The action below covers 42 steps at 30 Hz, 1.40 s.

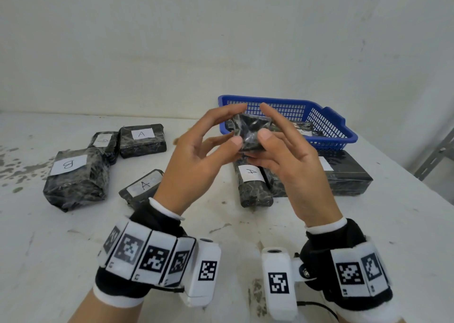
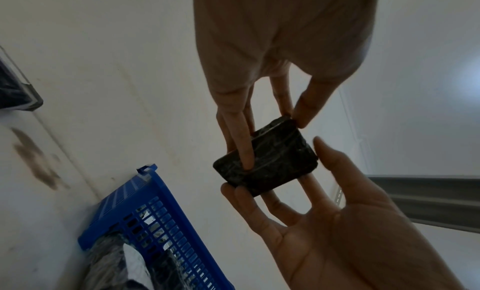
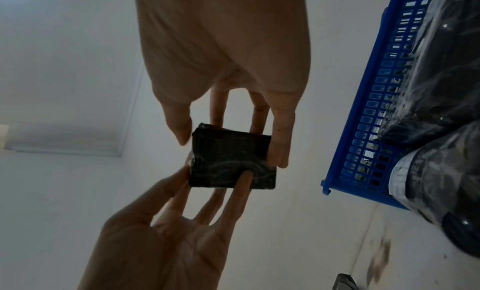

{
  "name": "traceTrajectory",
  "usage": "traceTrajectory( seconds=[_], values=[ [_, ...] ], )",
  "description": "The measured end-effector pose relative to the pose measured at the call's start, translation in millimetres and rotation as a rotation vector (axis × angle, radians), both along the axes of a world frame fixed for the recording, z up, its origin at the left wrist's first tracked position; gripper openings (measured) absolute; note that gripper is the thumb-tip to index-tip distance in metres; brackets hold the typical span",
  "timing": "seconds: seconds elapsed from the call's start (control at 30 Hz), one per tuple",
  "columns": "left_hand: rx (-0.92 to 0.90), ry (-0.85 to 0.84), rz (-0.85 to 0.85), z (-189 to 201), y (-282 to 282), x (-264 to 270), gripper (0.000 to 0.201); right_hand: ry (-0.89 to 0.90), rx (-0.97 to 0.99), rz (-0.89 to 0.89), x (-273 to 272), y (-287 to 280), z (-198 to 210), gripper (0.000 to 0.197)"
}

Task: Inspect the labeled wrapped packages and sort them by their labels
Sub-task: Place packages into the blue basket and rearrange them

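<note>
I hold a small black plastic-wrapped package [image 1: 250, 132] up in front of me with both hands. My left hand [image 1: 237, 123] pinches its left side between thumb and fingers. On the right side, my right hand [image 1: 265, 120] does the same. No label shows on the package in any view [image 2: 270, 163] [image 3: 228, 161]. On the table lie more wrapped packages: one marked A [image 1: 142, 139], one marked B [image 1: 73, 177], a second A [image 1: 145, 185] partly hidden by my left wrist, and a third A [image 1: 253, 182] under my hands.
A blue mesh basket [image 1: 326, 123] stands at the back right with wrapped packages inside. A large black package [image 1: 348, 173] lies in front of it. A small package [image 1: 103, 143] with an unclear label sits by the far A. A wall rises behind the table.
</note>
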State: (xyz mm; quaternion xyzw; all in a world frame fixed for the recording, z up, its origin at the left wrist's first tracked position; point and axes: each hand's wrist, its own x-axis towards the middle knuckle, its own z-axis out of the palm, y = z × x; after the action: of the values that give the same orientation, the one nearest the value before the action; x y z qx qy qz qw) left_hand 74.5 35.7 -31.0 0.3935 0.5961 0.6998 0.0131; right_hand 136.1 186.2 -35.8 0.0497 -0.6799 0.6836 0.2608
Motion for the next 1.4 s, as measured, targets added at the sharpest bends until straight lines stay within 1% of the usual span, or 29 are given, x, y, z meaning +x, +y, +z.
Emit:
traceTrajectory(
  seconds=[0.07, 0.17, 0.3, 0.37, 0.43, 0.53, 0.7, 0.8, 0.83, 0.87, 0.97, 1.0, 1.03, 1.07, 1.17, 1.27, 1.33, 1.4],
  values=[
    [0.003, -0.011, 0.012, 0.2, 0.2, 0.4, 0.039, -0.006, 0.022, -0.009, 1.1, 0.9, 1.4, 0.045],
    [0.002, -0.022, 0.039, -0.7, 1.4, -0.4, 0.042, -0.004, 0.048, 0.0, 2.7, 2.2, 1.4, 0.041],
    [0.012, -0.045, 0.06, 0.0, 2.2, 1.2, 0.038, 0.01, 0.08, -0.02, 2.0, 1.5, 0.2, 0.038],
    [0.011, -0.049, 0.081, -0.2, 2.6, 1.5, 0.037, 0.015, 0.073, -0.023, 1.4, 0.3, -0.5, 0.039],
    [0.004, -0.043, 0.104, -0.3, 3.2, 1.4, 0.034, 0.023, 0.066, -0.029, 0.6, 0.0, -1.1, 0.037],
    [0.008, -0.032, 0.118, -0.7, 3.6, 1.4, 0.023, 0.033, 0.068, -0.048, 0.1, -0.3, -1.6, 0.035],
    [0.02, -0.029, 0.108, 0.9, 2.7, 3.1, 0.017, 0.027, 0.001, -0.022, 0.9, 0.5, -1.8, 0.027],
    [0.05, -0.116, 0.053, 3.6, 1.0, 5.2, 0.015, 0.062, 0.024, -0.013, 2.5, 1.7, -1.1, 0.018],
    [0.05, -0.14, 0.044, 4.2, 0.3, 4.9, 0.014, 0.075, 0.027, -0.001, 2.8, 1.8, -1.3, 0.021],
    [0.046, -0.158, 0.041, 4.2, 0.2, 4.3, 0.02, 0.087, 0.022, 0.015, 2.6, 1.9, -1.6, 0.027],
    [0.03, -0.206, 0.042, 1.3, 0.9, 0.3, 0.052, 0.103, 0.002, 0.026, 1.1, 1.9, -1.9, 0.042],
    [0.019, -0.214, 0.054, 0.2, 1.5, -0.3, 0.06, 0.101, 0.005, 0.019, 0.8, 1.7, -2.0, 0.047],
    [0.007, -0.21, 0.07, -0.8, 2.0, -0.9, 0.063, 0.096, 0.012, 0.014, 1.1, 1.6, -1.4, 0.053],
    [-0.005, -0.196, 0.085, -1.4, 3.0, -1.2, 0.062, 0.092, 0.02, 0.011, 1.0, 1.5, -1.4, 0.058],
    [-0.029, -0.158, 0.095, -1.1, 2.4, -1.6, 0.049, 0.075, 0.034, -0.01, 2.6, -0.9, -0.6, 0.064],
    [-0.04, -0.138, 0.08, 0.4, 2.3, -1.3, 0.046, 0.058, 0.039, -0.005, 3.1, -2.2, -0.3, 0.069],
    [-0.043, -0.127, 0.088, 0.4, 3.4, -0.4, 0.043, 0.064, 0.053, 0.032, 3.1, -2.1, -0.5, 0.065],
    [-0.055, -0.107, 0.103, -0.3, 3.0, -0.2, 0.043, 0.069, 0.071, 0.064, 3.3, -3.2, 0.0, 0.057]
  ],
)
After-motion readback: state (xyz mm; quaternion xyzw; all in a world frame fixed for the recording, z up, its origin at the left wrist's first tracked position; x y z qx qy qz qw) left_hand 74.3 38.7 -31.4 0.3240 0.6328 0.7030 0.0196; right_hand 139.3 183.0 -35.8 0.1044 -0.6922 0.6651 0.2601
